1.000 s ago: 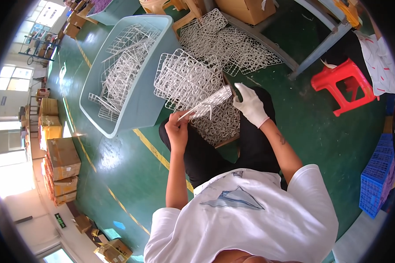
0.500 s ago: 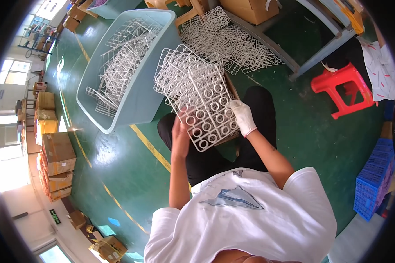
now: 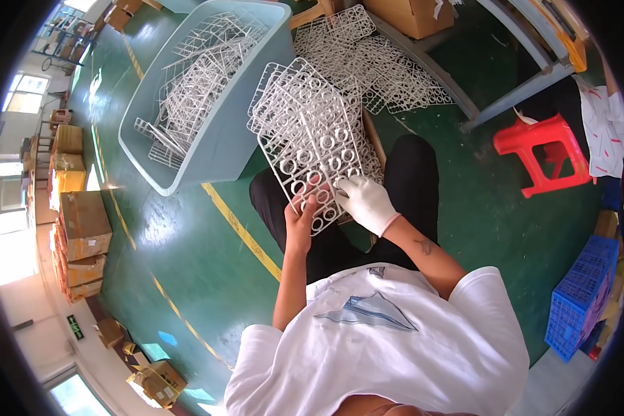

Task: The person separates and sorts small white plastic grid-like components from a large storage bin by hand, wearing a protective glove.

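A white plastic frame of moulded rings point(image 3: 326, 142) tilts above my lap, and both my hands are at its near end. My bare left hand point(image 3: 302, 216) grips its lower left edge, thumb on top and the other fingers partly behind the lattice. My right hand point(image 3: 369, 204), in a white glove, has its fingers closed at the right edge; the fingertips are bent over the rings. More white ring frames point(image 3: 277, 104) lie stacked just beyond it, over a cardboard box point(image 3: 374, 139) between my knees, mostly covered.
A big light-blue tub point(image 3: 246, 114) on the left holds a heap of white, mostly bare lattices point(image 3: 208, 87). Piled ring frames point(image 3: 402, 76) cover the floor ahead, beside a grey metal table leg point(image 3: 513, 93). To the right are a red stool point(image 3: 551, 152) and a blue crate point(image 3: 581, 298).
My right hand has moved left and inward along the ring frame. My left hand has shifted right, its thumb now over the frame's edge. The frame has turned slightly and looks narrower.
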Available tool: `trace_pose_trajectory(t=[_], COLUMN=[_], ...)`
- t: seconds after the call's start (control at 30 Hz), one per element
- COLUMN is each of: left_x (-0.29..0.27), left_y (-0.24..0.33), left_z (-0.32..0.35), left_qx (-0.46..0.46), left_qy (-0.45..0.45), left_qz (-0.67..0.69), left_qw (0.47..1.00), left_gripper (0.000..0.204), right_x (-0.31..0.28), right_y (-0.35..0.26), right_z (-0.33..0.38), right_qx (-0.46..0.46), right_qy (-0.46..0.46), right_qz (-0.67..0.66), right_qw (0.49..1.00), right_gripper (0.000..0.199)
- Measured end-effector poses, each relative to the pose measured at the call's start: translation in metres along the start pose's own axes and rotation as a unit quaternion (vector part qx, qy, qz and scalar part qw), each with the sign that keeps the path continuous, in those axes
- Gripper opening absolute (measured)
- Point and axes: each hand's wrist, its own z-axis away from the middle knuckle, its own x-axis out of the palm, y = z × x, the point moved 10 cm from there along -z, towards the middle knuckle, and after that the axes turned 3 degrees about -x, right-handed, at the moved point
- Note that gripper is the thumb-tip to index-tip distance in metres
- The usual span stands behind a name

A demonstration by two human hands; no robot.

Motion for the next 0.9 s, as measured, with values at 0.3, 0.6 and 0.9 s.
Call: trace_pose_trajectory(t=[0.3,0.6,0.9], left_x=[-0.010,-0.030,-0.039], left_y=[-0.011,-0.008,0.004], left_z=[0.007,0.003,0.008], left_qx=[-0.041,-0.051,0.001], left_qy=[-0.064,-0.034,0.008], left_qz=[0.051,0.063,0.024], left_qw=[0.996,0.996,1.000], left_gripper=[0.050,0.047,0.052], right_x=[0.056,-0.006,-0.010], right_y=[0.039,-0.001,0.032], right_z=[0.024,0.036,0.017], right_qx=[0.295,-0.164,0.170], right_qy=[-0.255,-0.154,-0.041], right_qz=[-0.515,-0.560,-0.183], right_qw=[0.764,0.798,0.968], right_gripper=[0.031,0.018,0.019])
